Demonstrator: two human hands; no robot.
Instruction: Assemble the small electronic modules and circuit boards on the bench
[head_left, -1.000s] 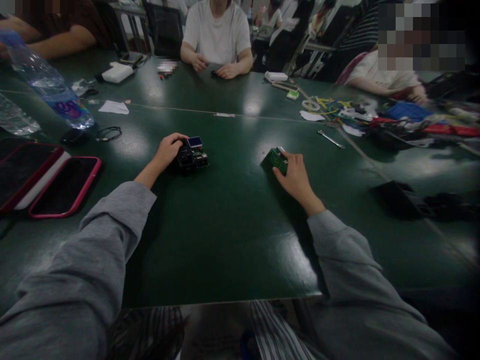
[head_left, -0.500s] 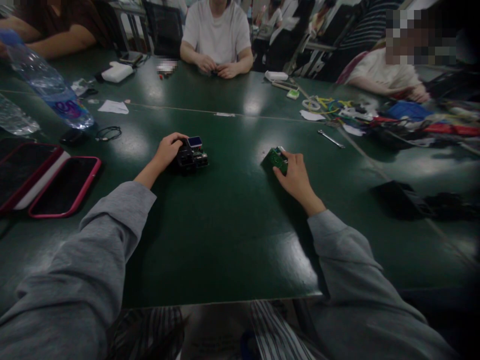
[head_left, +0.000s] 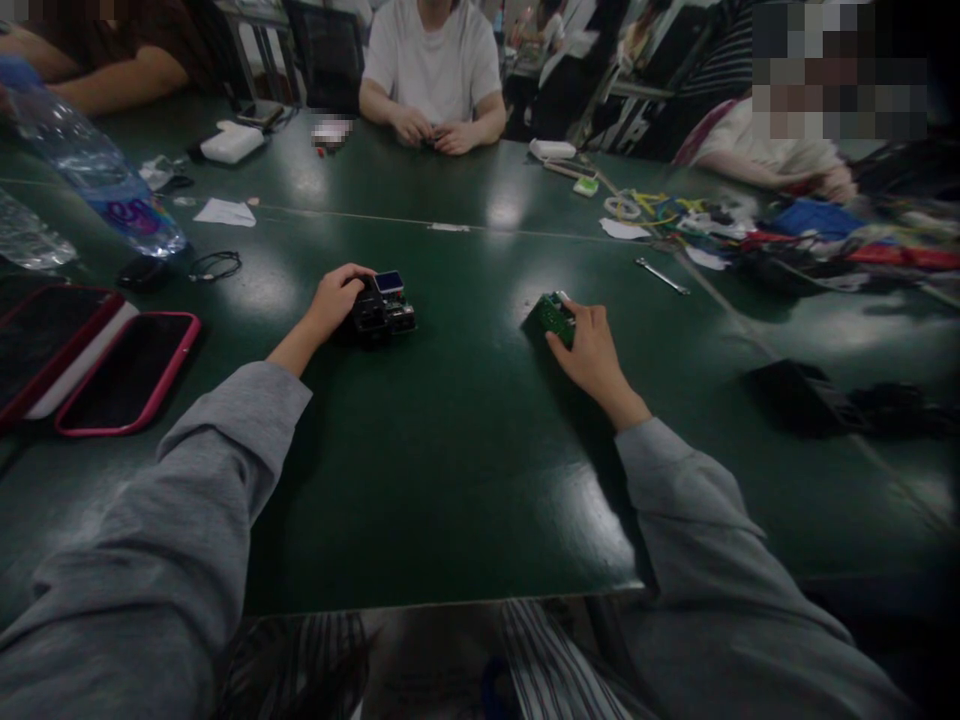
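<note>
Just the one cam, worn on the head, so it's looking out over the wearer's own grey sleeves [head_left: 172, 520]. Faces forward and tilted down: striped trousers [head_left: 562, 660] along the bottom edge, green table [head_left: 450, 450] through the middle, person in white [head_left: 431, 65] across it, cropped up top. Pretty wide view, left hand [head_left: 334, 305] and right hand [head_left: 592, 345] both around mid-height.

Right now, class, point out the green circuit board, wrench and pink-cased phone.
Green circuit board [head_left: 556, 319], head view: its green face.
Wrench [head_left: 662, 277], head view: middle of its shaft.
Pink-cased phone [head_left: 129, 372], head view: its dark screen.
</note>
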